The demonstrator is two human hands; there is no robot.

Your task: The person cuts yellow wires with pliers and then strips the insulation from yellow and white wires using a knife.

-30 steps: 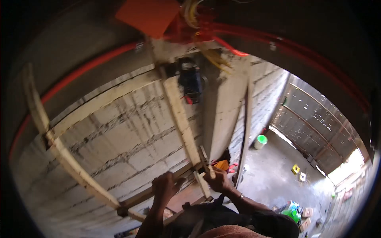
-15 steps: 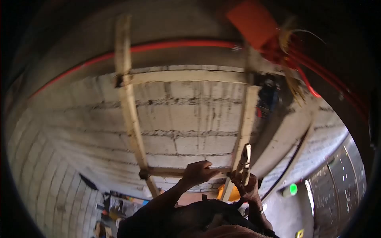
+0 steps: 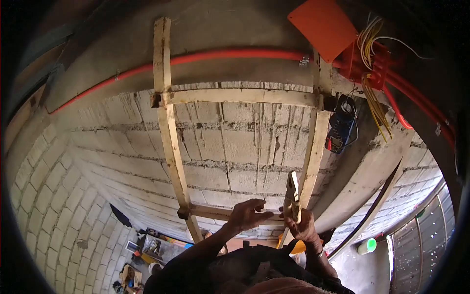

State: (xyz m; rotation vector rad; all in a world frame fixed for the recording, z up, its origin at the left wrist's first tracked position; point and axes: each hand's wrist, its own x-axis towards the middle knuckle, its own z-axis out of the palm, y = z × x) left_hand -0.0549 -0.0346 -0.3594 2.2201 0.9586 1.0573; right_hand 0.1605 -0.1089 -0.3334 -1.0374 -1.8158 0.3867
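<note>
Standing on a wooden ladder (image 3: 171, 142) against a block wall (image 3: 235, 147), a person rests the left hand (image 3: 247, 214), fingers loose, on a rung for balance; the right hand (image 3: 302, 226) grips pliers (image 3: 293, 196) upright beside the right rail.

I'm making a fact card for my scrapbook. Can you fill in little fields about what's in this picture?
Place: block wall, seen from up a wooden ladder
Left hand: on a rung
Right hand: holds pliers, tips up
Overhead: orange box with yellow wires, red pipe
Hanging on ladder: blue meter
</note>
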